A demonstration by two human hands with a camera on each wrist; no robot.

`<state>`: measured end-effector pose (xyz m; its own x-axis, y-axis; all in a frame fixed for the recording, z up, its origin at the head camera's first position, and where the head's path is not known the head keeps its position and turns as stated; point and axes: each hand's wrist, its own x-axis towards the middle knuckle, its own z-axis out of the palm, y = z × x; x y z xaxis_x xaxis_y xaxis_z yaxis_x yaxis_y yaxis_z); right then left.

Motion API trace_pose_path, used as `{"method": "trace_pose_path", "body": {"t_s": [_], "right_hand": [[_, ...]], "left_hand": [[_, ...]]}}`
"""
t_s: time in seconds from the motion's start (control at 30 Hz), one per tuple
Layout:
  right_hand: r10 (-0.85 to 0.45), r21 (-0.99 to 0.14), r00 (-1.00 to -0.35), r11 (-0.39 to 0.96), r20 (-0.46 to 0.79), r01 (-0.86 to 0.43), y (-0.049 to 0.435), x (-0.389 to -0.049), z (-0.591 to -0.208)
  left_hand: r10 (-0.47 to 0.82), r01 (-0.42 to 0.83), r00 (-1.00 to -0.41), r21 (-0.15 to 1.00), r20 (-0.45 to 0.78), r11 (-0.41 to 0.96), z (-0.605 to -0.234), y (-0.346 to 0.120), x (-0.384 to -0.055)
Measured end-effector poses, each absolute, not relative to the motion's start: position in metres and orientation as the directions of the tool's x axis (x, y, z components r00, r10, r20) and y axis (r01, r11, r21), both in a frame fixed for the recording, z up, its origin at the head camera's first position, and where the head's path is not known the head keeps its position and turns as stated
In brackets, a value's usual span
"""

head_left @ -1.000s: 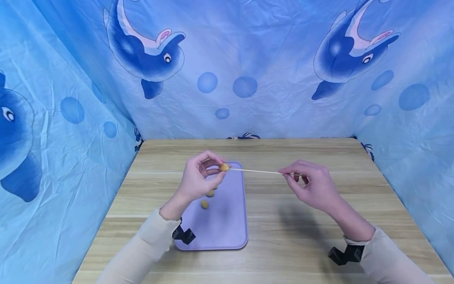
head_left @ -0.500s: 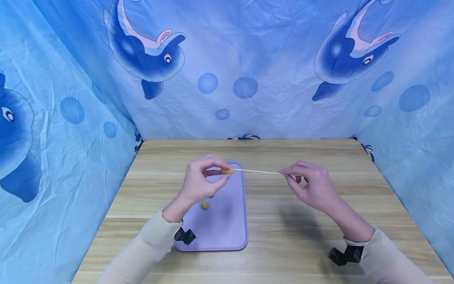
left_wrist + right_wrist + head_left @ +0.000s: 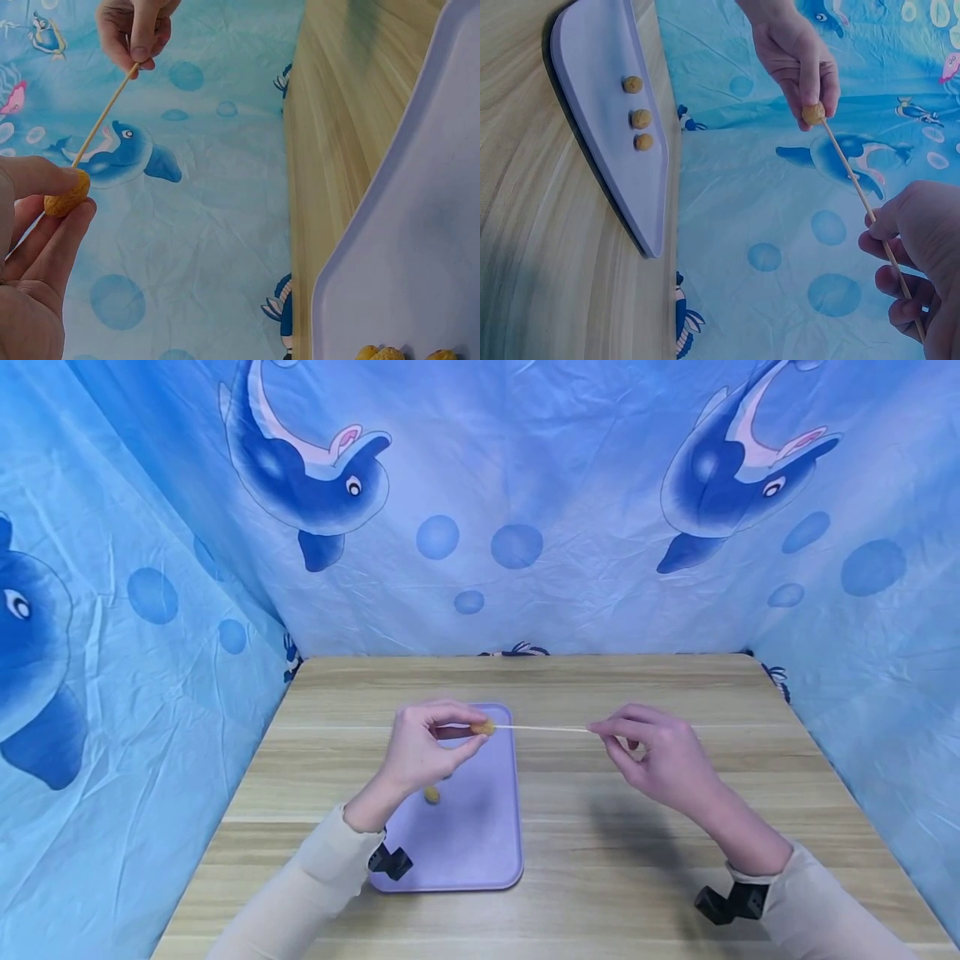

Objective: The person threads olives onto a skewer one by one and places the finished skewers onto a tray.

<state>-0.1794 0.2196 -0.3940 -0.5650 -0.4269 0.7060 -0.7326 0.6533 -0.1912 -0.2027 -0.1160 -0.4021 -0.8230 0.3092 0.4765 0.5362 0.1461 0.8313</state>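
Four yellow-brown lumps (image 3: 641, 119), one thin stick (image 3: 540, 727), one lilac tray (image 3: 480, 860), two hands (image 3: 420, 747), one wooden table (image 3: 600, 897)

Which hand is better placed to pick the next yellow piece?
Probably the left hand, once it releases its piece: it is nearer the tray and loose pieces. The right hand, gripping the stick, is farther away.

head: forward-down, farther | wrists: close, sideways (all share stick (image 3: 106, 116))
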Motion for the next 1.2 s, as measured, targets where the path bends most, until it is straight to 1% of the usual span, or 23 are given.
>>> {"method": "trace_pose_path", "body": {"t_s": [0.17, 0.4, 0.73, 1.2], "right_hand": [[-0.444, -0.167, -0.553, 0.654, 0.705, -0.738, 0.220, -0.178, -0.396], [-0.455, -0.161, -0.535, 0.636, 0.712, -0.755, 0.219, -0.180, -0.400], [-0.454, -0.197, -0.562, 0.630, 0.691, -0.751, 0.217, -0.180, -0.404], [-0.446, -0.211, -0.549, 0.608, 0.707, -0.765, 0.213, -0.183, -0.408]], "left_hand": [[0.313, 0.526, -0.831, 0.833, 0.461, 0.170, -0.404, -0.115, -0.202], [0.313, 0.524, -0.830, 0.837, 0.462, 0.156, -0.406, -0.111, -0.203], [0.326, 0.515, -0.831, 0.845, 0.451, 0.141, -0.409, -0.110, -0.204], [0.329, 0.508, -0.836, 0.846, 0.439, 0.162, -0.410, -0.111, -0.205]]}}
